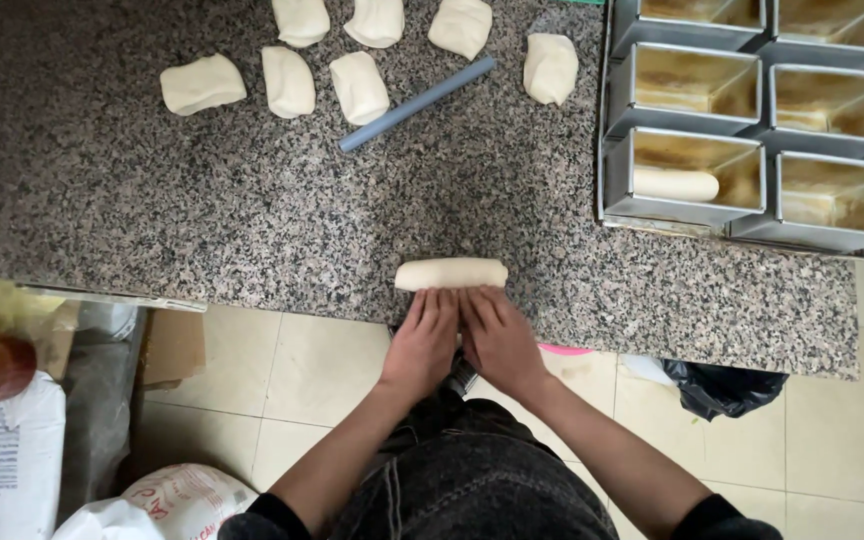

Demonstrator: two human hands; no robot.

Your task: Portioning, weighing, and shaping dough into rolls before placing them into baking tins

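- Left hand [422,338] and right hand [497,338] lie side by side, fingers flat and stretched forward, thumbs nearly touching.
- Fingertips of both rest against the near side of a pale, smooth log of rolled dough [451,273]; neither grip closes round it (palms open, pressing rather than pinching).
- The dough log lies crosswise at the front edge of the speckled grey granite worktop [152,200].
- Farther back: seven pale folded dough pieces [288,81] in a loose cluster, with a slim grey-blue plastic rolling rod [417,104] lying slantwise among them.
- Right side: rectangular metal loaf tins [687,175] in rows; the nearest left tin holds one rolled dough log [674,184].
- Below the worktop: beige tiled floor [322,360], white printed sacks [7,465] at left, a black plastic bag [727,388] at right.
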